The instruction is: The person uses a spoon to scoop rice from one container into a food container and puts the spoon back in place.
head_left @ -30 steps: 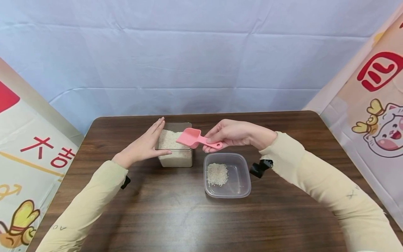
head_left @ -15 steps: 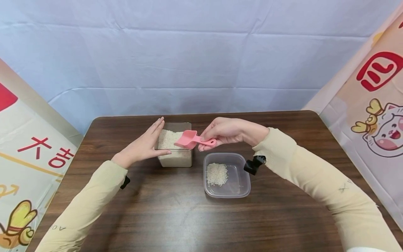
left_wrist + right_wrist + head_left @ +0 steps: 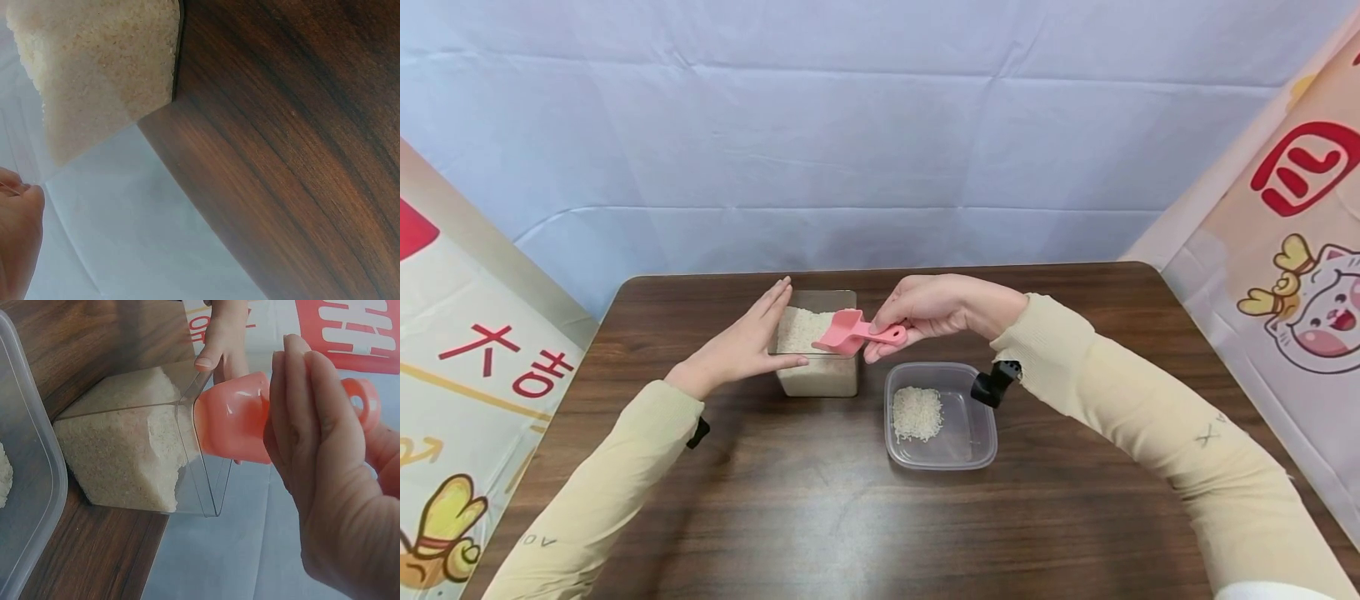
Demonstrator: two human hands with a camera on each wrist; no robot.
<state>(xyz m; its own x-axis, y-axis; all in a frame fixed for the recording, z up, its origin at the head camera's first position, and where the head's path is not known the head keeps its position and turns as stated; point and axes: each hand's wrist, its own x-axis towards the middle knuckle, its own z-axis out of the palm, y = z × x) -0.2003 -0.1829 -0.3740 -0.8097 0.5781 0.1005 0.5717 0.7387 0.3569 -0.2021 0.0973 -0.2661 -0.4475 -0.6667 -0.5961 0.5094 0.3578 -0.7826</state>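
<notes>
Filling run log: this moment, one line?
right hand: holds pink scoop at tall bin | left hand: touches tall bin | tub: some rice

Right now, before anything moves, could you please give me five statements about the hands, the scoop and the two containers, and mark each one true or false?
1. The right hand holds the pink scoop. True.
2. The tall container stands left of the shallow container in the head view. True.
3. The scoop is inside the shallow container. False: it is at the mouth of the tall one.
4. The shallow container is full to the brim. False: a small heap of rice covers only part of its bottom.
5. The left hand touches the tall container. True.
</notes>
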